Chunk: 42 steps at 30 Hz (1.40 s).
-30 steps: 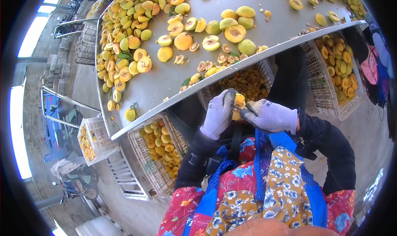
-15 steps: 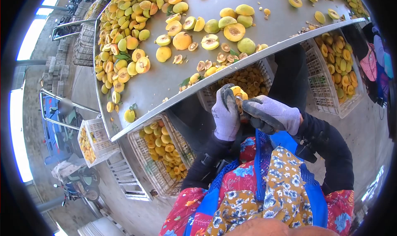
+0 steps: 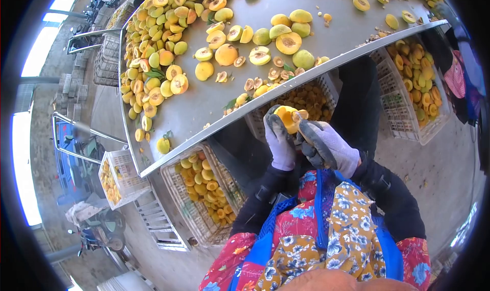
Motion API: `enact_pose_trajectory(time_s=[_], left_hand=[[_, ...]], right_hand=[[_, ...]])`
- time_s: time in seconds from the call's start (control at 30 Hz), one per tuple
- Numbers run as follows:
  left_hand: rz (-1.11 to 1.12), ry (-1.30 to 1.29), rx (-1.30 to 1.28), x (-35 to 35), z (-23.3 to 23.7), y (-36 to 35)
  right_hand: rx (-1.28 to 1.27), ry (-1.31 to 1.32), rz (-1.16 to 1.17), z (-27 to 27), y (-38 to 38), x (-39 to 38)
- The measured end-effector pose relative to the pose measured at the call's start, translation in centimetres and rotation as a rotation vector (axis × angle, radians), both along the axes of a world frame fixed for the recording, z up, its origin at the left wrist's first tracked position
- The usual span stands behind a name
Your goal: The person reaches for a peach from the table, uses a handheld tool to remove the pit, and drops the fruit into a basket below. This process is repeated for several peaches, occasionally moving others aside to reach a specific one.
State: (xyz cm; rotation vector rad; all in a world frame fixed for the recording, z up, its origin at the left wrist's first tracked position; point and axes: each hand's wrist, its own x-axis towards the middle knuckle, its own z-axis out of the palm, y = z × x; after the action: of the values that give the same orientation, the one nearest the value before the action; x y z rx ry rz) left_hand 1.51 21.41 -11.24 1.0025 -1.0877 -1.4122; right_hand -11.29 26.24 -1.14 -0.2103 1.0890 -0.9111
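The biggest thing is the grey bench [image 3: 189, 107]. By its near edge are the left crate [image 3: 179, 207], the middle crate [image 3: 329, 89] and the right crate [image 3: 400, 120], all with fruit in them, maybe so things can drop in easily. A big fruit pile [image 3: 171, 23] runs along the bench's left edge, maybe to leave room in front. Both hands wear gloves, just off the near edge. The left hand [image 3: 281, 145] is curled around a cut yellow fruit [image 3: 286, 118], maybe to keep it steady. The right hand [image 3: 334, 147] is bent nearly closed, its fingers at the fruit's side by a small brown bit [image 3: 303, 114]. I can't tell if it pinches that bit or hides a tool. Little brown scraps [image 3: 258, 81] lie on the bench along its near edge
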Motion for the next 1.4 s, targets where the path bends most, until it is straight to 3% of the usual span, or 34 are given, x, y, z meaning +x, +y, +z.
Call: enact_pose_trajectory(time_s=[0.13,0.2,0.33,0.4,0.43,0.53,0.63,0.7,0.73,0.83,0.9,0.93,1.03,1.13,1.4], left_hand=[[-0.067,0.245,0.309,1.5,2.9,-0.2],[-0.028,0.066,0.104,3.7,3.3,-0.2],[0.173,-0.701,-0.14,11.9,7.5,-0.4],[0.346,-1.891,-0.407,15.1,8.4,-0.7],[0.407,-1.94,-0.506,15.0,9.3,-2.0],[0.19,-1.354,-0.245,9.2,12.1,-8.1],[-0.009,-1.381,-0.261,1.1,10.8,-15.7],[-0.148,-1.38,-0.321,-1.7,6.5,-19.6],[-0.236,-1.373,-0.362,-2.2,4.4,-20.7],[-0.339,-1.036,-0.242,-2.2,5.5,-19.5],[-0.393,-0.573,-0.033,-0.5,5.8,-17.1],[-0.411,-0.339,0.071,0.5,6.0,-15.6],[-0.412,-0.088,0.264,1.8,10.1,-10.2],[-0.319,0.255,0.399,2.5,9.0,-6.9],[-0.348,0.16,0.248,2.9,8.6,-2.9]], right_hand=[[-0.052,-0.214,-0.095,0.5,0.9,-1.0],[-0.026,-0.21,-0.11,0.3,0.9,-1.6],[0.014,-0.172,-0.1,-1.3,0.8,-3.2],[0.044,-0.137,-0.106,-1.6,0.7,-3.6],[0.025,-0.137,-0.082,-2.4,0.6,-3.8],[0.006,-0.014,-0.057,-2.6,0.1,-3.1],[-0.046,0.031,-0.017,-2.2,0.2,-3.1],[-0.055,0.071,0.018,-1.9,0.4,-3.6],[-0.143,0.231,0.02,-2.1,0.4,-3.7],[-0.455,0.753,0.045,-2.8,0.0,-3.6],[-0.731,1.167,0.094,-2.8,-0.6,-3.7],[-0.749,1.201,0.125,-2.1,-1.0,-3.6],[-0.897,1.31,0.169,0.8,-2.6,-2.2],[-0.96,1.491,0.331,1.3,-2.5,-1.5],[-0.907,1.608,0.552,1.2,-0.3,-0.2]])
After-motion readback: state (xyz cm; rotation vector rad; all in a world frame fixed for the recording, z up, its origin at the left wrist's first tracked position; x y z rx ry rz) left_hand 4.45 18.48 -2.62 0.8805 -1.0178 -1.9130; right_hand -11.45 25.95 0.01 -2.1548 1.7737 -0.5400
